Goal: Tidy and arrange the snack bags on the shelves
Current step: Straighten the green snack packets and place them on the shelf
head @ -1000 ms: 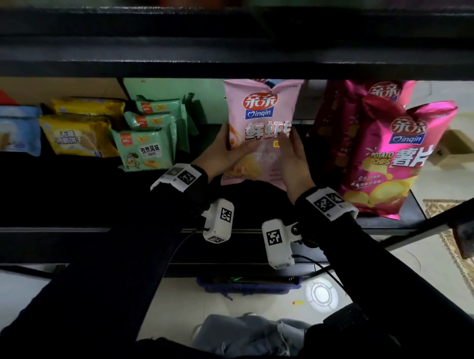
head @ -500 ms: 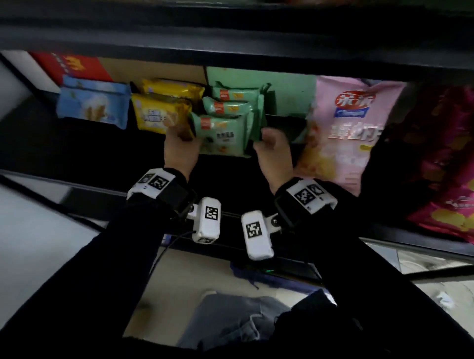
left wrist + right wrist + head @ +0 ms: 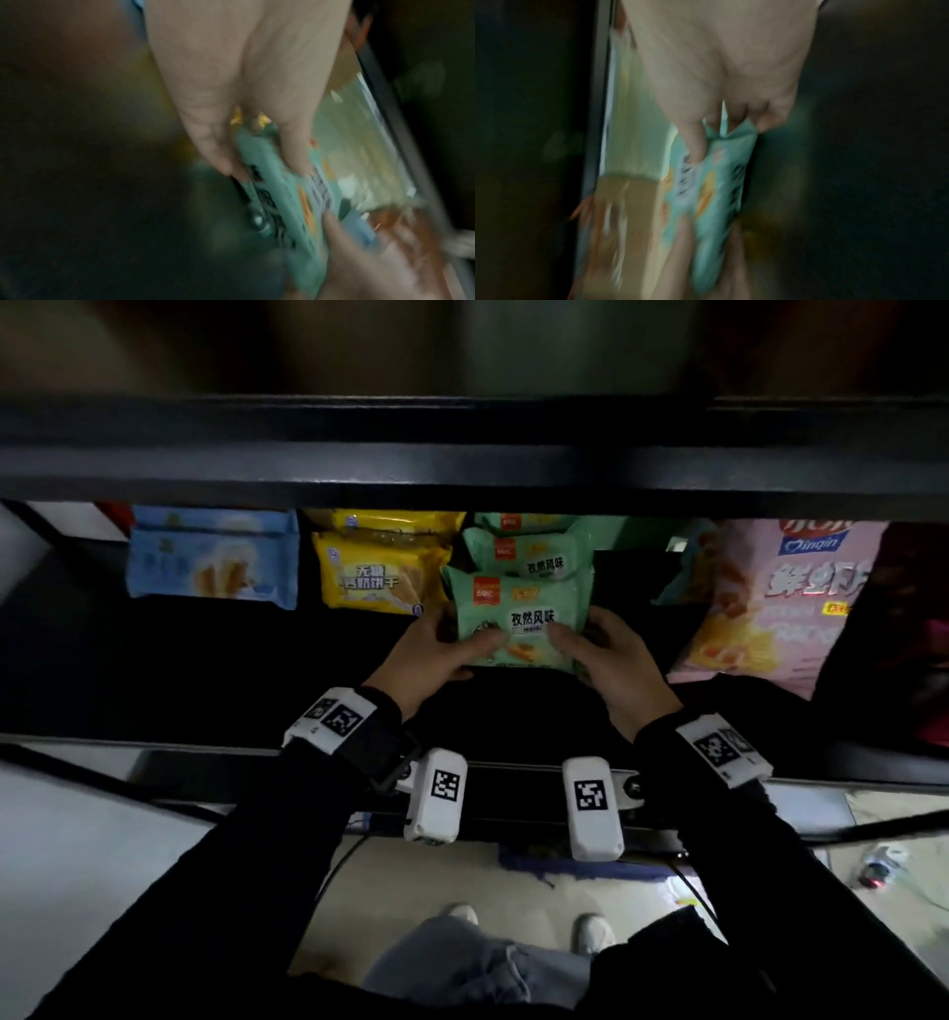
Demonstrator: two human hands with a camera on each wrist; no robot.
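Green snack bag (image 3: 518,621) at the shelf (image 3: 154,670) front now pinched by my left hand (image 3: 436,654) and right hand (image 3: 611,665), both off the pink bag (image 3: 780,603); green stack's next to straighten.

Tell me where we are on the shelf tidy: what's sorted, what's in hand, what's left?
Looks done: the blue bag, the yellow bags and the pink chip bag stand in a row on the shelf. In hand: the left hand and right hand both grip the front green bag, ahead of two more green bags. Left: seating that green stack; the magenta bags at far right are too dark to judge.
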